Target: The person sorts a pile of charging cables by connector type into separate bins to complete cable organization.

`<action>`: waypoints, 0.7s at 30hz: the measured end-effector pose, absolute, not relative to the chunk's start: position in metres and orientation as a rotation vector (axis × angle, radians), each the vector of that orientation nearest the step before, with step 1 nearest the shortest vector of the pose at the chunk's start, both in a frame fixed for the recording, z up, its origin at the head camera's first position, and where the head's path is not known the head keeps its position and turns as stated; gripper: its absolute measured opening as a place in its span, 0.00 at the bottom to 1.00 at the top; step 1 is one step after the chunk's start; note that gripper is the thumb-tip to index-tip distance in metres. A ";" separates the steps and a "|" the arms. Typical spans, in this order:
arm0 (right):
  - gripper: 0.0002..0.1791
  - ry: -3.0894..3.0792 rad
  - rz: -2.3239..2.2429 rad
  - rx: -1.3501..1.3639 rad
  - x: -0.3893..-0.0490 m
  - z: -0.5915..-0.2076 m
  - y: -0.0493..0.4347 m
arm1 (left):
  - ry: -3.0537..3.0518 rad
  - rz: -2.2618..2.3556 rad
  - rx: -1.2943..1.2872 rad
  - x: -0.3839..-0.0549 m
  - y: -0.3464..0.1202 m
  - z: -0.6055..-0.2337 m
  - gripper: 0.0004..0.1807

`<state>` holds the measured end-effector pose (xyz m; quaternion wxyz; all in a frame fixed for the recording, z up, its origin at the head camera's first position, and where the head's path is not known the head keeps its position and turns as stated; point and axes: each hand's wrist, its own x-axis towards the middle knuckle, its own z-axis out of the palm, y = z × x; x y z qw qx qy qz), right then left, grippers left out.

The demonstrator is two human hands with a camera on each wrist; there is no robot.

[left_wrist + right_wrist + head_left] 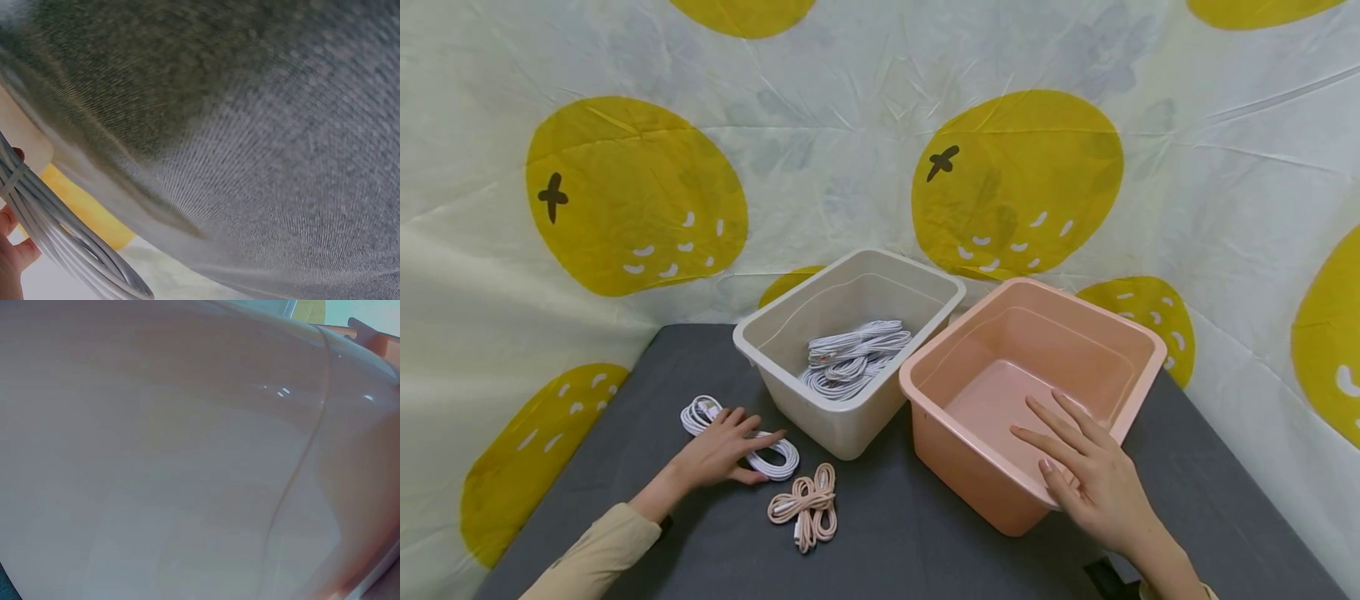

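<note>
A coiled white cable (778,457) lies on the dark table left of the bins. My left hand (724,450) reaches over its middle and grips it, thumb on the near side and fingers across the far side. In the left wrist view the coil (69,231) shows a tie round it, with fingertips against it. My right hand (1093,475) is over the near right rim of the pink bin (970,467), fingers spread and holding nothing. Just right of the left hand lies a tied beige cable (805,507). The right wrist view shows mostly the bin's smooth wall (187,456).
A cream bin (827,425) stands left of the pink bin, close against it. Several bundled white cables (857,354) lie inside it. Behind the dark table (880,550) hangs a pale cloth (835,167) with yellow fruit shapes.
</note>
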<state>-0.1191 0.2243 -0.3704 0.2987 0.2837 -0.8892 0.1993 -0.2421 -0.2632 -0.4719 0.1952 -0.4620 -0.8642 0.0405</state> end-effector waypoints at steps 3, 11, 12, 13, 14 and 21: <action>0.20 -2.374 0.528 0.748 -0.119 -0.370 0.225 | -2.412 0.097 -1.276 -0.239 -0.263 -0.468 0.35; 0.20 -2.372 0.527 0.753 -0.119 -0.371 0.225 | -2.441 0.103 -1.211 -0.229 -0.265 -0.458 0.35; 0.19 -2.366 0.527 0.757 -0.119 -0.371 0.225 | -2.446 0.104 -1.201 -0.228 -0.265 -0.457 0.35; 0.19 -2.364 0.527 0.758 -0.119 -0.371 0.225 | -2.449 0.105 -1.193 -0.227 -0.266 -0.455 0.35; 0.19 -2.363 0.529 0.758 -0.119 -0.371 0.225 | -2.449 0.105 -1.186 -0.227 -0.266 -0.453 0.35; 0.18 -2.351 0.531 0.769 -0.120 -0.370 0.224 | -2.378 0.106 -1.169 -0.222 -0.268 -0.437 0.37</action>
